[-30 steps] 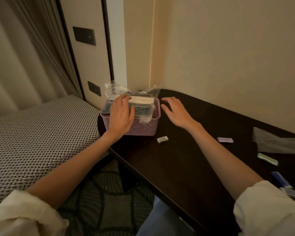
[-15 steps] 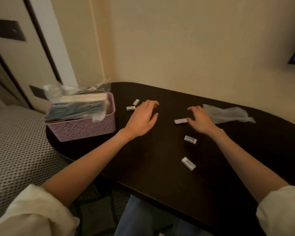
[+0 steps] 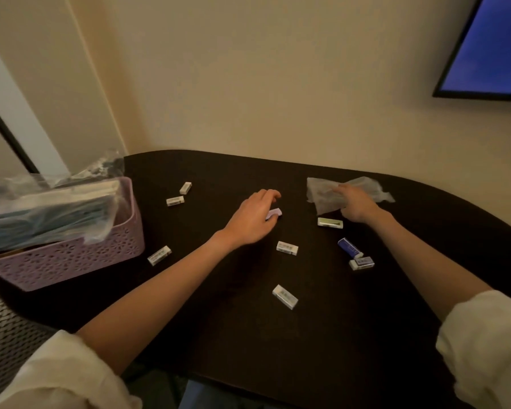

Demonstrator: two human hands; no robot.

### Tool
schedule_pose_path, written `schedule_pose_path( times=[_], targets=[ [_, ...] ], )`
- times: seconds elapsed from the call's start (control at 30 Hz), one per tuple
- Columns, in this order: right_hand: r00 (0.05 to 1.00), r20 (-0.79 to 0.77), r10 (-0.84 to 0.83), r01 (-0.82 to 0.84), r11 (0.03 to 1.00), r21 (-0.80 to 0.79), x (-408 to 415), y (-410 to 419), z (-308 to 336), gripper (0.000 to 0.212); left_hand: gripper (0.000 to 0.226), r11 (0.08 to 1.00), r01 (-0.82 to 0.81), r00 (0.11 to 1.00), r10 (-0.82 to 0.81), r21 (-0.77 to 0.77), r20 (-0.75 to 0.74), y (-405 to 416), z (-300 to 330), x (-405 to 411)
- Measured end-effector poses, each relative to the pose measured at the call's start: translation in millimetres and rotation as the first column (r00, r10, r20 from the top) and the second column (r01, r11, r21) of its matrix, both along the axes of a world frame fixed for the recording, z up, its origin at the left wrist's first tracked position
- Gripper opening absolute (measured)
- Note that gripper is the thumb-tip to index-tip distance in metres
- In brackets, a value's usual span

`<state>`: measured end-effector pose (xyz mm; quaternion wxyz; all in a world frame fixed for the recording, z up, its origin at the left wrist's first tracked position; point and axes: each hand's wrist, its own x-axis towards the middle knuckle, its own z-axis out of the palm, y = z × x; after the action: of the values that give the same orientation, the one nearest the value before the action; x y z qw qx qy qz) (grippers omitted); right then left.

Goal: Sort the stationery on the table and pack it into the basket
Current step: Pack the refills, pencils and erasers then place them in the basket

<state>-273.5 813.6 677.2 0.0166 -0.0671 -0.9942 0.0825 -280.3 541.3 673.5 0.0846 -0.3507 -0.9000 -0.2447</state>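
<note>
A lilac plastic basket (image 3: 71,261) stands at the table's left end, filled with stationery packs in clear wrapping (image 3: 50,211). Several small erasers lie scattered on the dark table (image 3: 322,335). My left hand (image 3: 252,219) curls over a lilac eraser (image 3: 275,214) at the middle, which shows between thumb and fingers. My right hand (image 3: 356,205) grips a crumpled clear plastic bag (image 3: 363,185) further back and to the right. A green-sleeved eraser (image 3: 330,222) lies just in front of that hand, and a blue one (image 3: 348,247) nearer to me.
White erasers lie near the basket (image 3: 185,188) (image 3: 175,201) (image 3: 159,255), at the middle (image 3: 287,248) and towards me (image 3: 285,296). A wall runs behind the table, with a screen (image 3: 490,45) at the upper right. A patterned bed (image 3: 3,335) adjoins on the left.
The view has swung right, away from the basket. My left hand moved right onto the lilac eraser. My right hand left that eraser and took hold of the plastic bag.
</note>
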Motion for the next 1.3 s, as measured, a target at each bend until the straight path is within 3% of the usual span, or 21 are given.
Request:
schedule_pose_path(
  times=[0.23,0.37,0.47,0.53,0.6,0.67,0.9,1.1,1.3],
  targets=[
    [0.988,-0.125,0.086,-0.064,0.983,0.172,-9,-3,-7,0.017,0.052,0.999,-0.037,0.998,0.037,0.012,0.041,11,4,-10],
    [0.942,-0.327,0.079,-0.060,0.996,0.069,-10,-12,-2,0.017,0.050,0.992,-0.092,0.994,0.086,0.091,0.066,3,8,-15],
    [0.864,-0.486,0.133,-0.199,0.976,-0.087,-3,-33,9,0.018,0.055,0.973,-0.130,0.990,0.115,0.193,0.087,-12,13,-17],
    [0.828,-0.527,0.192,-0.307,0.942,-0.139,5,-50,18,0.017,0.072,0.967,-0.092,0.993,0.070,0.238,0.099,-24,17,-16],
    [0.797,-0.546,0.257,-0.389,0.911,-0.140,13,-65,28,0.017,0.089,0.970,-0.036,0.996,0.014,0.242,0.091,-36,22,-15],
    [0.778,-0.552,0.301,-0.443,0.886,-0.141,19,-78,36,0.016,0.092,0.970,-0.014,0.998,0.001,0.243,0.055,-45,28,-13],
    [0.766,-0.526,0.369,-0.520,0.837,-0.171,30,-100,60,0.023,0.039,0.941,0.035,0.998,-0.049,0.338,0.032,-61,49,2],
    [0.765,-0.477,0.433,-0.557,0.817,-0.150,40,-115,74,0.024,0.042,0.910,0.132,0.990,-0.099,0.393,-0.102,-62,62,21],
    [0.766,-0.436,0.473,-0.577,0.804,-0.142,43,-130,76,0.020,0.041,0.944,0.196,0.947,-0.112,0.266,-0.300,-62,77,37]
  ],
)
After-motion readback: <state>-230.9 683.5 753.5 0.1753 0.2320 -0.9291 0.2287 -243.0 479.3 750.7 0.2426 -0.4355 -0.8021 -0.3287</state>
